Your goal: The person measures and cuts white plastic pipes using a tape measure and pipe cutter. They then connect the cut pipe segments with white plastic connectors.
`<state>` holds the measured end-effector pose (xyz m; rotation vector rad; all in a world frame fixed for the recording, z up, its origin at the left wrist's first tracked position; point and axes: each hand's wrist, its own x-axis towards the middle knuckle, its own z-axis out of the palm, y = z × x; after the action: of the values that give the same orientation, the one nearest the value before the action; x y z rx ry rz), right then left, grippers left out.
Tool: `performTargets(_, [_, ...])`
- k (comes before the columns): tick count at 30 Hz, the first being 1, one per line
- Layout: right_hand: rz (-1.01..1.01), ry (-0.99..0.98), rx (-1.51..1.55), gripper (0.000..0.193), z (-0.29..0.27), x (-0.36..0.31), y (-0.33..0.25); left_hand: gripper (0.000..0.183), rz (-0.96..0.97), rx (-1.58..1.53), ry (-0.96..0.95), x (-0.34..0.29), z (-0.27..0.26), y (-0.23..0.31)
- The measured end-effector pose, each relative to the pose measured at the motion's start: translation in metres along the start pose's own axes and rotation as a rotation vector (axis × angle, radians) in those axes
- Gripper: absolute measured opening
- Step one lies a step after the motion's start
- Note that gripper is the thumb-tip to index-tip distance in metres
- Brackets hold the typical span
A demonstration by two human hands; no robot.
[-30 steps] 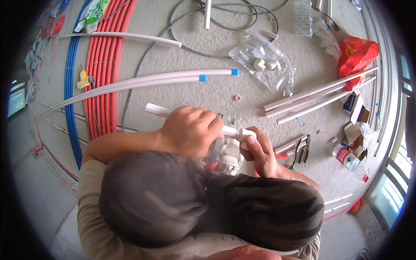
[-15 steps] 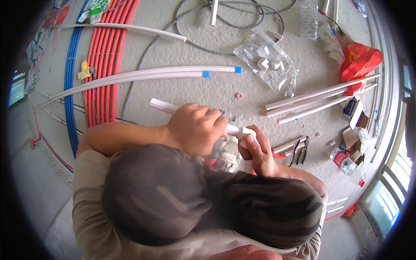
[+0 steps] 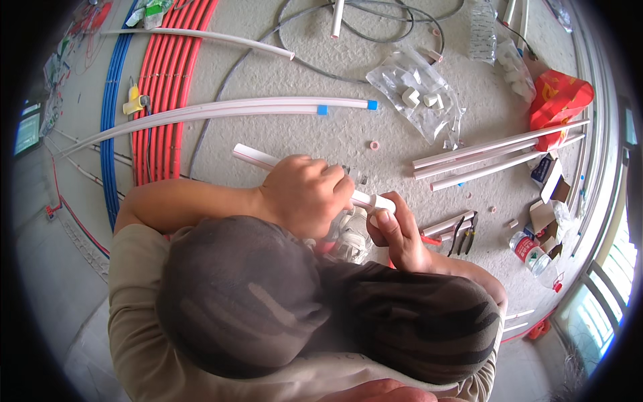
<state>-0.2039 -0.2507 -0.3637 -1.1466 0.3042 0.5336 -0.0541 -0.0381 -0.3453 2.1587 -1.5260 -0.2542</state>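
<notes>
My left hand (image 3: 305,194) is wrapped round a white plastic pipe (image 3: 252,156) with a thin red stripe. One end of the pipe sticks out past my left hand toward the far left. At its other end sits a white pipe fitting (image 3: 382,203), probably an elbow. My right hand (image 3: 403,234) grips that fitting, thumb on top and fingers curled round it; part of it is hidden in the palm. Below the pipe, between my bent knees, a light-coloured shoe (image 3: 351,236) shows.
Blue-capped pipes (image 3: 268,110) cross red conduits (image 3: 164,87) on the left. Ahead lie a coiled grey cable (image 3: 315,75) and a clear bag of fittings (image 3: 415,94). To the right are loose pipes (image 3: 482,151), pliers (image 3: 462,236), a plastic bottle (image 3: 529,253) and a red bag (image 3: 559,100).
Both hands keep their grip on the pipe and fitting and have hardly moved. The whole view has shifted slightly.
</notes>
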Motion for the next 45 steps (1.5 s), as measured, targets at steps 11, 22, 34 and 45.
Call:
performTargets(11, [-0.52,0.103,0.293,0.043,0.008,0.028,-0.035,0.028,0.539,0.471,0.498,0.089,-0.099,-0.004])
performTargets(22, [-0.978,0.116,-0.125,0.031,0.033,0.055,-0.026,0.059,0.09,-1.687,0.529,0.104,-0.132,0.0])
performTargets(34, [-0.96,0.264,-0.155,0.031,0.044,0.037,0.002,0.043,0.375,-1.821,0.254,0.096,-0.125,0.02])
performTargets(45, [-1.056,0.237,-0.192,0.022,0.044,0.025,-0.047,0.037,0.547,-1.913,-0.096,0.122,-0.138,0.043])
